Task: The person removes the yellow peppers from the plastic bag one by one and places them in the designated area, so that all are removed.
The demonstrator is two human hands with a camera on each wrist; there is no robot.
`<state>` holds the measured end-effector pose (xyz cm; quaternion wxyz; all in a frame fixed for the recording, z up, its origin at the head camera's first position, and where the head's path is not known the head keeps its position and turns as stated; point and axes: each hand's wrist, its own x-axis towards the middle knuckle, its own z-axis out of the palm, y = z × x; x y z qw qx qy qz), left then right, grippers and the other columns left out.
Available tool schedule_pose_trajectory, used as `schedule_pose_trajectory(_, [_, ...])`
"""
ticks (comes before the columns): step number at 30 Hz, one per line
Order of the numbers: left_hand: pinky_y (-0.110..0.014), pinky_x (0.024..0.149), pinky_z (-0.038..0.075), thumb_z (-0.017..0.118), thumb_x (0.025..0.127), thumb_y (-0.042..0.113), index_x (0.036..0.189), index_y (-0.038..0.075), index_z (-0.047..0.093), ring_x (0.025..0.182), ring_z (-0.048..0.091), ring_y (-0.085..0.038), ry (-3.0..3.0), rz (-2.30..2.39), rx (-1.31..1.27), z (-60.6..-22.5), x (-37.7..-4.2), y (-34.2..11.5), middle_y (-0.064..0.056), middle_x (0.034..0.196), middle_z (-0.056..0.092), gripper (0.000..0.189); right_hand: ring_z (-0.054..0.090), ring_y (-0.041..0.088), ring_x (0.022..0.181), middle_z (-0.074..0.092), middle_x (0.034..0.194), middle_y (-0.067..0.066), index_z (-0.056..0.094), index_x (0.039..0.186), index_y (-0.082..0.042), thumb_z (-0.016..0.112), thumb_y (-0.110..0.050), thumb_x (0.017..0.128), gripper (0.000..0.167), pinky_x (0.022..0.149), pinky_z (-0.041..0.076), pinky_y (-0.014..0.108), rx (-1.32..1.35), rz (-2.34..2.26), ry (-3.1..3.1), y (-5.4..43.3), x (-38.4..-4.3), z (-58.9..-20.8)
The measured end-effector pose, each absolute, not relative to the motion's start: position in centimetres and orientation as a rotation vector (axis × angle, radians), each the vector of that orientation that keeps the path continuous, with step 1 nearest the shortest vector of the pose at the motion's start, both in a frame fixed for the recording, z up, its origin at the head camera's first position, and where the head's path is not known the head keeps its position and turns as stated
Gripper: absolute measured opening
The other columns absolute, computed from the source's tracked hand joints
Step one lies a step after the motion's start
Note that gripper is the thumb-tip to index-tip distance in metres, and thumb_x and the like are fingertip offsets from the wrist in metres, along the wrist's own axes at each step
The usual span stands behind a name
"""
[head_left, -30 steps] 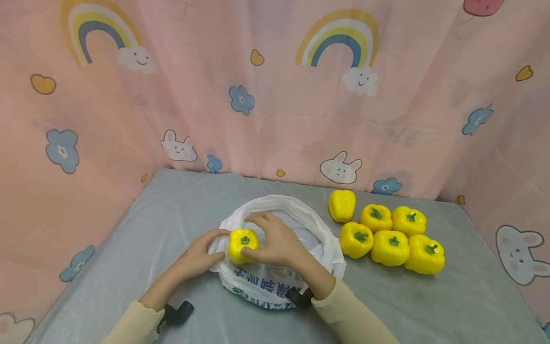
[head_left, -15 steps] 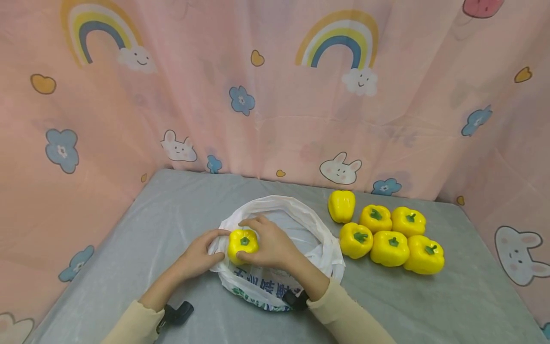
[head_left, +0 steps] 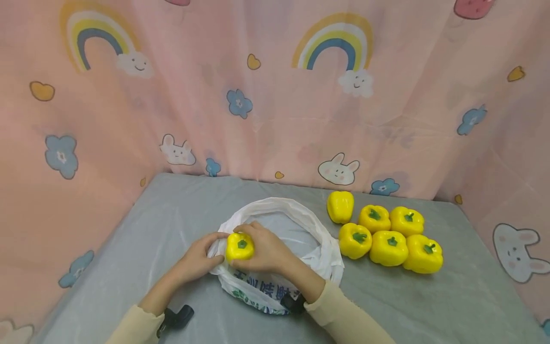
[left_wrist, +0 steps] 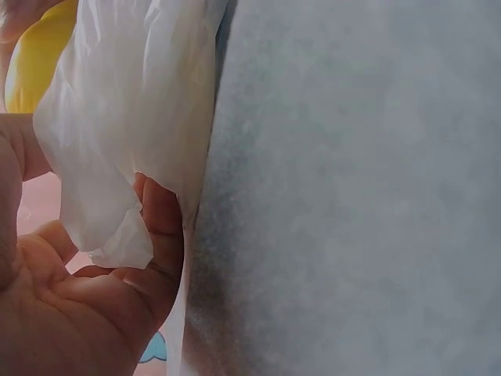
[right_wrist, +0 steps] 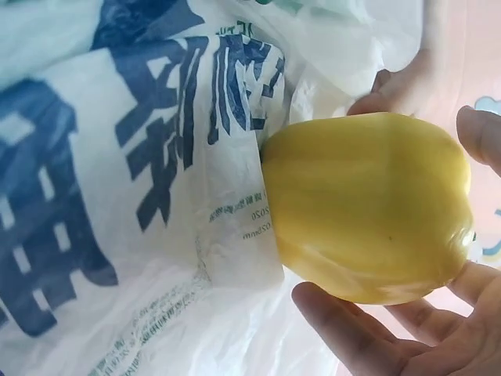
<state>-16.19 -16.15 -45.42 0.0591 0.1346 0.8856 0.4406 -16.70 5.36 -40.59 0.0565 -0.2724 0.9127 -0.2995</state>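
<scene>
A white plastic bag (head_left: 315,224) with blue lettering lies on the table, its mouth spread wide in a ring. At its left rim my left hand (head_left: 198,258) holds the film; in the left wrist view the fingers curl round the bag edge (left_wrist: 125,117). My right hand (head_left: 268,249) reaches over the mouth and grips a yellow bell pepper (head_left: 237,249), stem up, at the bag's left side. Seen from the right wrist, thumb and fingers lie on opposite sides of the pepper (right_wrist: 368,207), whose lower end overlaps the printed film (right_wrist: 227,157).
Several yellow bell peppers (head_left: 388,247) stand close together right of the bag, with one more pepper (head_left: 340,207) on its side behind them. Grey sheeting (head_left: 172,205) covers the table. A pink patterned curtain (head_left: 275,134) hangs along the back and sides.
My right hand has moved left and its fingers have come in round the pepper, which has shifted slightly left. The left hand has stayed at the bag's rim. The view has tilted a little.
</scene>
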Motion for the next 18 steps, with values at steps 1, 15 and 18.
schedule_pose_trajectory(1, [-0.06,0.106,0.036,0.062,0.082,0.009,0.128,0.015,0.057,0.128,0.049,-0.037,2.684,1.335,0.411,-45.4,-16.2,-16.1,-0.013,0.135,0.056,0.046,0.055,0.011,0.092,0.057,0.117,0.0,0.053,0.131,-0.02,0.076,-0.045,0.072,0.068,0.082,0.05,0.026,-0.833,-0.914,2.77,5.3,-16.7,-40.6])
schedule_pose_trajectory(15, [-0.058,0.106,0.037,0.062,0.083,0.008,0.127,0.021,0.058,0.128,0.049,-0.033,2.688,1.33,0.339,-45.5,-16.1,-15.9,-0.011,0.135,0.057,0.047,0.054,0.011,0.096,0.058,0.121,0.001,0.054,0.13,-0.019,0.074,-0.042,0.072,0.066,0.083,0.05,0.027,-0.832,-0.946,2.744,6.0,-16.6,-40.3])
schedule_pose_trajectory(18, [-0.058,0.107,0.037,0.062,0.083,0.009,0.127,0.024,0.058,0.13,0.048,-0.032,2.683,1.331,0.323,-45.4,-16.2,-15.8,-0.01,0.136,0.056,0.047,0.054,0.012,0.099,0.056,0.126,0.0,0.053,0.132,-0.02,0.073,-0.041,0.073,0.066,0.085,0.05,0.031,-0.794,-0.938,2.755,6.4,-16.4,-39.8])
